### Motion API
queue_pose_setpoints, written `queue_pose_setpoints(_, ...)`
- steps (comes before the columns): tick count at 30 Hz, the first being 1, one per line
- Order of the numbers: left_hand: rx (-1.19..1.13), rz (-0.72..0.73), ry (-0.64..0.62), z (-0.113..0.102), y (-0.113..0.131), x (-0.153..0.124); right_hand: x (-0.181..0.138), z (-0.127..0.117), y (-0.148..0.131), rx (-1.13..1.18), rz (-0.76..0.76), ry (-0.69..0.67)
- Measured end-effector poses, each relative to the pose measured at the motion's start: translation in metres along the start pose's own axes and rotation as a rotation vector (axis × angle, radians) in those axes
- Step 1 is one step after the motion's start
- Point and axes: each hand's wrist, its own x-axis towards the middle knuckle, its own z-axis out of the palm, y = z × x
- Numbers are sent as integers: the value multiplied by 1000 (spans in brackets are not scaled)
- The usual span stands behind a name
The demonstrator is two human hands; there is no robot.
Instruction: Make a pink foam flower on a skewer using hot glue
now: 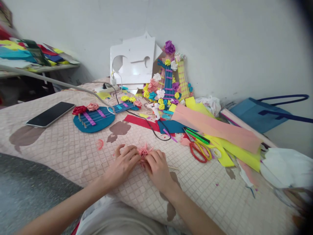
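One left hand [122, 163], one right hand [158, 167], one pink paper flower [143, 151], one smartphone [50, 114], one glue gun [155, 111], one blue tote bag [259, 112], one flat guitar craft [97, 120], two upright guitar crafts [168, 81]

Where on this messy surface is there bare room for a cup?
Bare cloth lies between the phone, the blue guitar and the left hand. Another patch lies right of the right hand, below the scissors. Around the glue gun and paper sheets it is crowded. Both hands pinch a pink flower.

Small pink paper flower [143, 151], ruffled petals, pinched between fingertips, low over quilted surface
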Motion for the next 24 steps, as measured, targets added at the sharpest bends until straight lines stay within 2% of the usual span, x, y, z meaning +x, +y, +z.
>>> queue_pose_setpoints(9, -3, -6, 69, -1, 1, 1, 1, 0, 0, -49, -9, -26)
queue_pose_setpoints(14, -8, -29, 80, 1, 1, -1, 1, -8, -5, 59, 42, 34)
queue_pose_setpoints(17, -1, -45, 85, 2, 1, -2, -1, -8, -8, 13, 50, 50)
queue_pose_setpoints(21, 0, -73, 105, 3, 2, -3, -4, 2, -11, -67, 6, 56)
queue_pose_setpoints(24, -5, -99, 108, 1, 3, -3, -5, 10, -13, -90, -83, 33)
